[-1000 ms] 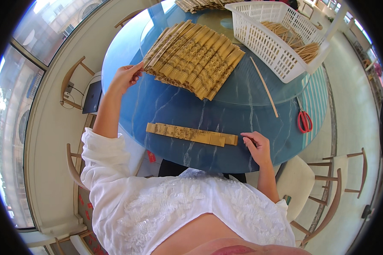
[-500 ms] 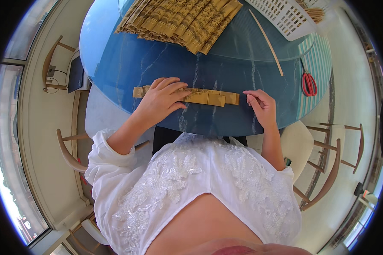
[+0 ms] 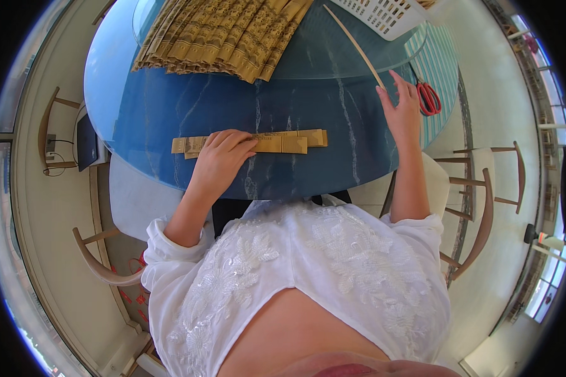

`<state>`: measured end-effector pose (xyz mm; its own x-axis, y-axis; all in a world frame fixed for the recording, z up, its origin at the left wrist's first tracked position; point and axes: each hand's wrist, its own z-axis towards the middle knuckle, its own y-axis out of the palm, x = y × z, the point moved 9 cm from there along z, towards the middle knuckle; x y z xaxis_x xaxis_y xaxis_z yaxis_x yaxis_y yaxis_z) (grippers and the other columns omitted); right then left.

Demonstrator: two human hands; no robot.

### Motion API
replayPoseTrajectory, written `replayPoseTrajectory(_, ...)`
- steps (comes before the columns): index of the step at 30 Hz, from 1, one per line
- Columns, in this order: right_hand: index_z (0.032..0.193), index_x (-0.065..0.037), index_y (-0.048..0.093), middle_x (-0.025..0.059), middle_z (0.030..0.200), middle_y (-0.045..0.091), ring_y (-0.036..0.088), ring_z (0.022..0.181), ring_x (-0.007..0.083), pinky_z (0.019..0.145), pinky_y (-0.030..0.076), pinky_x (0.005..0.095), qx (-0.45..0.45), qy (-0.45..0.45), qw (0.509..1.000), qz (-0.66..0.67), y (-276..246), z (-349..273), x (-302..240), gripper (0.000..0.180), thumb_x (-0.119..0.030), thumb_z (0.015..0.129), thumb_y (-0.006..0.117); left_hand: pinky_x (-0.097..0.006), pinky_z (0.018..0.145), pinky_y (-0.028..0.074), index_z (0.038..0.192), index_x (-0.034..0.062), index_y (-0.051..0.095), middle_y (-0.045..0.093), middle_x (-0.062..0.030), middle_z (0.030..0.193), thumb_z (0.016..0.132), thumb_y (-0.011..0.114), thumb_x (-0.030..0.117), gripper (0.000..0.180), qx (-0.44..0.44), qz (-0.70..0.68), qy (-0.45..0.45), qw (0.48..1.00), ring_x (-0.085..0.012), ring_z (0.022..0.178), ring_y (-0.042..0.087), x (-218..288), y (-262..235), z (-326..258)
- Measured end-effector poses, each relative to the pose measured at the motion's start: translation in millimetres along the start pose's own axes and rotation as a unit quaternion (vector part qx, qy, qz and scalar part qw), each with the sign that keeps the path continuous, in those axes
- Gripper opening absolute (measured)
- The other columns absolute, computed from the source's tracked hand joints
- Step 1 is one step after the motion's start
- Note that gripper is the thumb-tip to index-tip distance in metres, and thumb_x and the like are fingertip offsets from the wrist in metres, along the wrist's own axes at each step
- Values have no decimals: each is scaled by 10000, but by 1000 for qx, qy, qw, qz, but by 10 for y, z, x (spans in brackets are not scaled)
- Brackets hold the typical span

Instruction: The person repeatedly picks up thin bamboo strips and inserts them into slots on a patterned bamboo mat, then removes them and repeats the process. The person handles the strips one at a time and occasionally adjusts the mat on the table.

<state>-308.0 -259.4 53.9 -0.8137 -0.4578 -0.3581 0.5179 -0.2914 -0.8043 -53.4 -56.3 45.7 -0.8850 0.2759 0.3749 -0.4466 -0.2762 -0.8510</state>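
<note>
Two folded gold paper strips (image 3: 283,143), printed with dark patterns, lie crosswise near the table's front edge, overlapping and slightly offset. My left hand (image 3: 221,157) covers their middle, its fingers bent together over them and pressing them against the table. To the right, my right hand (image 3: 404,116) is stretched forward with thumb and index finger apart. Its thumb is at the near end of a thin pale wooden stick (image 3: 356,47); whether they touch I cannot tell. Nothing is gripped in that hand.
A fanned pile of gold printed paper (image 3: 217,38) lies at the back left of the blue marbled table (image 3: 308,169). A white perforated basket (image 3: 383,16) stands at the back right. Red-handled scissors (image 3: 429,99) rest on a striped cloth (image 3: 443,69). Wooden chairs surround the table.
My right hand has reached forward from beside the strips to the wooden stick's near end. My left hand stays on the strips, its fingers closer together. The whole view has shifted.
</note>
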Motion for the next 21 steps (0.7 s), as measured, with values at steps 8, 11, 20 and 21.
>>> replayPoseTrajectory(8, 1132, -110, 591, 86, 850, 640, 622, 722, 194, 691, 485, 291, -46, 70, 992, 91, 320, 105, 250, 271, -170, 867, 578, -361, 838, 431, 929, 33, 644, 607, -66, 975, 740, 663, 130, 213, 7, -16, -16, 1000, -245, 969, 555, -2, -8, 5)
replayPoseTrajectory(11, 1058, -53, 623, 83, 841, 652, 623, 717, 148, 678, 492, 267, 13, 120, 975, 187, 143, 65, 284, 200, -121, 883, 554, -362, 843, 428, 934, 43, 640, 596, -63, 992, 737, 665, 135, 218, -6, -19, 9, 1000, -246, 998, 540, 119, 23, 85)
replayPoseTrajectory(20, 1061, 30, 586, 112, 882, 630, 595, 789, 146, 722, 490, 262, 154, 191, 792, 559, -391, -427, 730, 201, -85, 910, 519, -365, 868, 425, 1020, 73, 617, 554, -74, 1051, 739, 671, 170, 302, -73, -56, 78, 993, -260, 1011, 521, 375, 364, 378)
replayPoseTrajectory(21, 1065, 30, 583, 115, 885, 628, 594, 797, 146, 726, 487, 263, 153, 193, 785, 568, -399, -426, 768, 203, -84, 910, 520, -366, 868, 426, 1027, 73, 615, 554, -73, 1047, 744, 667, 169, 304, -83, -53, 71, 993, -260, 1007, 522, 367, 387, 364)
